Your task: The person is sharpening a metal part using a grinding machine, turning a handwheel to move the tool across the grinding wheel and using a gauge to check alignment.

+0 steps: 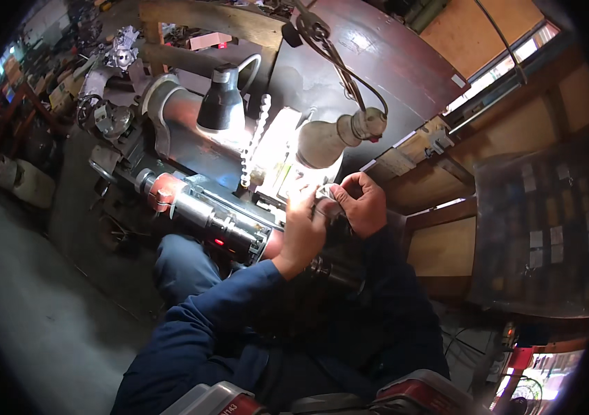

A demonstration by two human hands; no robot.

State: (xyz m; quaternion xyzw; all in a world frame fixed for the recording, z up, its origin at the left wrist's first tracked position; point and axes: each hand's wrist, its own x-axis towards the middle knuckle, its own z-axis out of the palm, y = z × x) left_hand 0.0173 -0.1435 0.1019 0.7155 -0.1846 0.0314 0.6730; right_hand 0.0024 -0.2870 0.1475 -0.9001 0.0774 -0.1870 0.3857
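Note:
My left hand (301, 229) is raised beside a brightly lit work area (274, 173), fingers curled at a small pale piece (327, 194); exactly what it grips is hard to make out. My right hand (363, 206) pinches that piece from the right, thumb and forefinger closed. Below and left of my left hand lies a steel cylindrical machine spindle (208, 218) with a red collar (164, 190). Two lamps, one black (220, 100) and one beige (322, 144), hang over the hands. A pale segmented hose (256, 138) stands between them.
A dark metal panel (370, 48) is behind. Wooden boards (550, 111) run along the right, with a dark covered panel (536, 228) below them. Cluttered metal parts (101, 111) and a pale canister (21, 180) are at left, beside concrete floor (45, 311).

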